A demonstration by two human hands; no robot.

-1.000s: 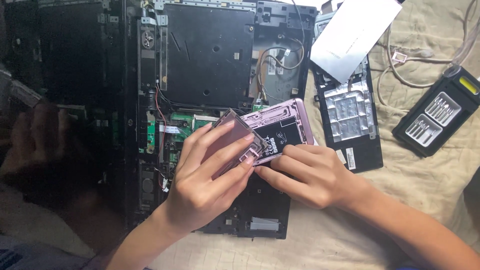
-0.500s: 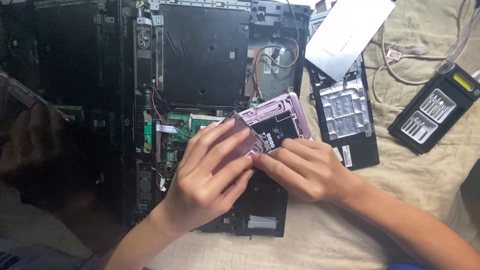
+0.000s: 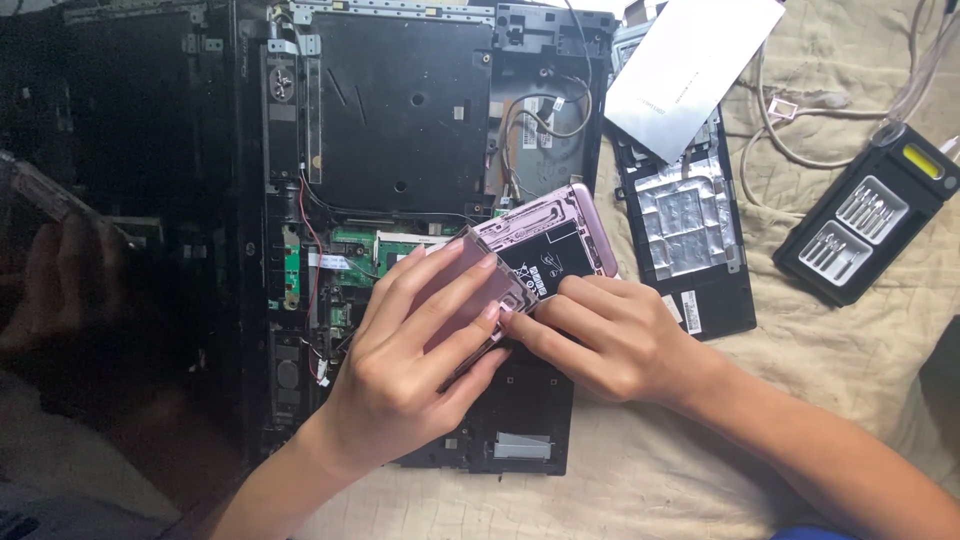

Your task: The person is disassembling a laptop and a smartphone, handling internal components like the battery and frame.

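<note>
At frame centre, the left hand [image 3: 405,375] is clamping the pink phone [image 3: 535,250] while the right hand [image 3: 610,335] is prying at its back cover [image 3: 465,290] above the open laptop chassis [image 3: 400,130]; excess leverage could crack the cover.

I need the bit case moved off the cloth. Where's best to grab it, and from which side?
Probably by its two long edges near the middle, coming from above: the bit case lies flat and slanted on the cloth, with both long sides free.
</note>
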